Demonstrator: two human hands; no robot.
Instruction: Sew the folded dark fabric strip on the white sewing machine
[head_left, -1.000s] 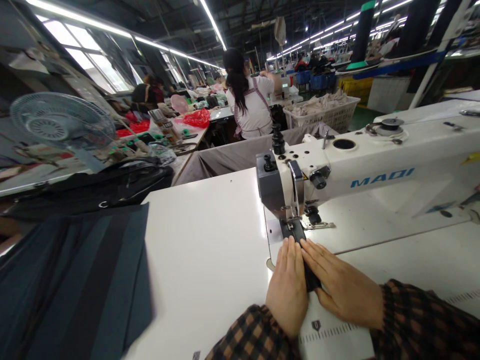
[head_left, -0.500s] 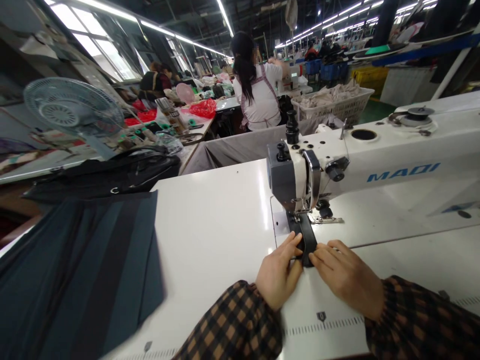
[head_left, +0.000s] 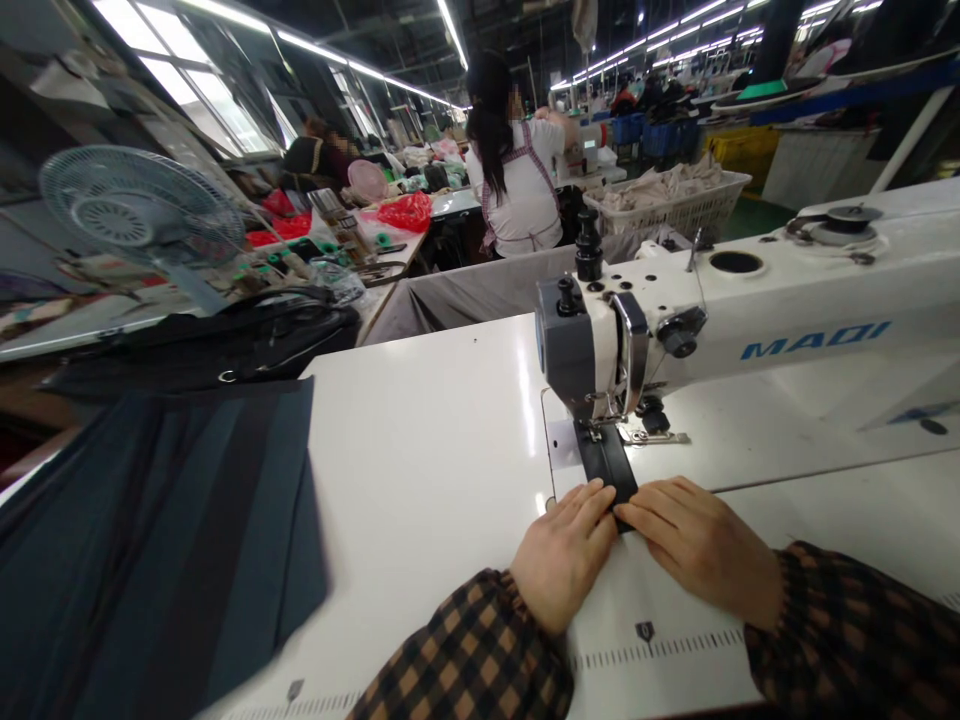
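A short black strip of fabric or leather, with a raised line along its length, lies under the presser foot of a white and grey sewing machine. My left hand is closed on the strip's near left part, fingers together and fingertips pressing on top. From the right, my right hand pinches the near right edge, its thumb and fingers drawn together. The fingertips of both hands almost meet. The strip's near end is partly hidden by my fingers.
Dark blue fabric panels hang over the left side of the white table. Behind them lie a black bag-like piece and a fan. Ahead, a person sits near a basket of beige cloth.
My left hand has shifted slightly back toward me along the strip, and its fingers lie closer together. My right hand stays at the strip's edge. The view has tilted a little.
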